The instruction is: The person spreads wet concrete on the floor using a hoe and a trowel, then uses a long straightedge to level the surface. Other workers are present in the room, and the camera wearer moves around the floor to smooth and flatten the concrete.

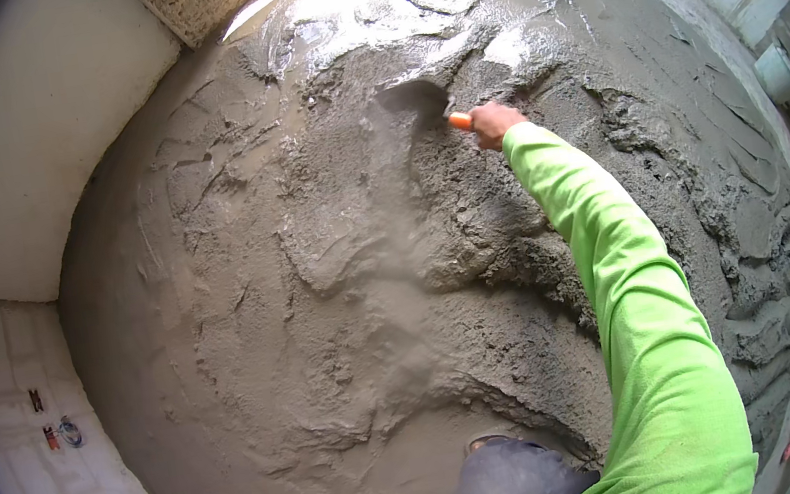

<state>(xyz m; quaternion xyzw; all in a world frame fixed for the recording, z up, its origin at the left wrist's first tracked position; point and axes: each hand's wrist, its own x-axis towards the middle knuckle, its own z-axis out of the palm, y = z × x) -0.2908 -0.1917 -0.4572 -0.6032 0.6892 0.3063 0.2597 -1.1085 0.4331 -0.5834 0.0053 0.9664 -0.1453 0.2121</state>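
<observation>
My right hand grips the orange handle of a trowel, my arm in a bright green sleeve stretched far out ahead of me. The dark blade rests on or just above the wet mortar; blur hides whether it touches. Rough, lumpy mortar lies right of the blade, while a smoother, wetter strip runs from it back towards me. My left hand is out of view. My knee in dark grey cloth shows at the bottom, low over the wet surface.
A plain wall and a white block wall with electrical boxes and a coiled cable border the left. Along the right edge stand a pale bucket and several blurred tools and containers. Sunlight glares on the mortar at the far end.
</observation>
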